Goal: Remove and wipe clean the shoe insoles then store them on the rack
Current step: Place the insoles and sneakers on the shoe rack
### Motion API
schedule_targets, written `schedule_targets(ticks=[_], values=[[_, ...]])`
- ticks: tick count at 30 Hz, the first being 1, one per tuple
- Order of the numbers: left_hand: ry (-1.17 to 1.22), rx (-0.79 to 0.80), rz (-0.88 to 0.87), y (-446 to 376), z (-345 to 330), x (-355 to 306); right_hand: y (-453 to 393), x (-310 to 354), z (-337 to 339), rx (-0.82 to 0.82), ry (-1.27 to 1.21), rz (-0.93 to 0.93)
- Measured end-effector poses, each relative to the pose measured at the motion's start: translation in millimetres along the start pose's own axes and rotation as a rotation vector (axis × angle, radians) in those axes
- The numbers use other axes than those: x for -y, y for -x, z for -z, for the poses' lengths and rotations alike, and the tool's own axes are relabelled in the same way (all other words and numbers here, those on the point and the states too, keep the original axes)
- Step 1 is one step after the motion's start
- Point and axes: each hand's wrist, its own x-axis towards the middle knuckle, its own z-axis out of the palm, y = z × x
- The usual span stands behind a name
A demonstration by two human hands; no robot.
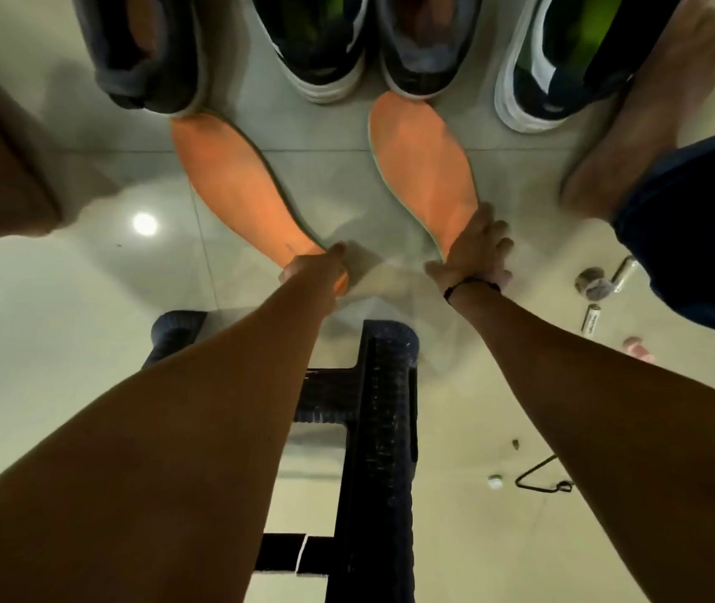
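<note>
Two orange insoles with green edges lie over the pale tiled floor. My left hand (pixel 316 267) grips the heel end of the left insole (pixel 234 180). The heel end of the right insole (pixel 425 167) is held by my right hand (pixel 475 254), which wears a dark wristband. Several shoes stand in a row along the top: a grey one (pixel 147 50), a black one with a green lining (pixel 316 45), another grey one (pixel 425 45) and a white-soled black one (pixel 564 67). The insoles' toe ends almost touch the shoes.
A dark woven stool or rack frame (pixel 373 428) stands under my arms. A bare foot (pixel 651 111) rests at the upper right beside the shoes. Small items lie on the floor at the right: a grey cloth (pixel 593 282), batteries (pixel 591 319), a black wire (pixel 542 476).
</note>
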Motion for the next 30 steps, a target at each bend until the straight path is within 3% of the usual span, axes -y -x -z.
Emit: schedule_targets(ticks=[3, 6, 8, 19, 24, 30], values=[[0.08, 0.084, -0.057, -10, -9, 1, -4, -2, -16, -0.117, -0.033, 0.036], [-0.016, -0.154, -0.057, -11, -12, 6, -4, -5, -21, -0.166, -0.055, 0.072], [-0.017, -0.211, -0.067, -7, -14, 7, 0, -6, -19, -0.144, -0.057, 0.081], [0.142, -0.058, -0.038, 91, 32, 47, 93, 21, 25, 0.115, -0.108, -0.002], [0.238, 0.031, -0.14, 136, 74, 60, 144, 30, 52, 0.1, -0.191, -0.034], [0.275, 0.062, -0.337, 182, 115, 76, 206, 31, 94, 0.075, -0.071, 0.051]])
